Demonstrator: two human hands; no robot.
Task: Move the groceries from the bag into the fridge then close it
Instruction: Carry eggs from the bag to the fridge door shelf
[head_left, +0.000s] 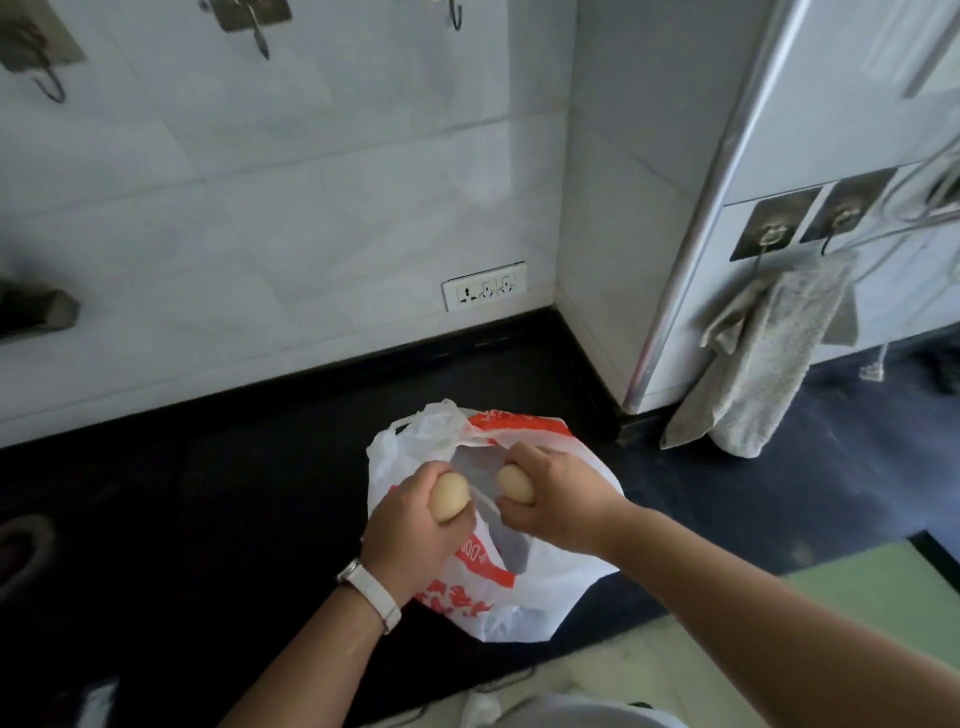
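Left hand (410, 525), right hand (561, 499) grip eggs (449, 496); bag (524, 597) seemingly at counter (234, 493) edge.

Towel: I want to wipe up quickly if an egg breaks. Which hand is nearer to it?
Right. The right hand, gripping an egg above the bag, lies lower left of the towel; the left hand, gripping the other egg, lies farther left across the bag's mouth.

Wall socket (484, 286) above the black countertop (208, 493), grey towel (769, 364) on a hook (772, 235)
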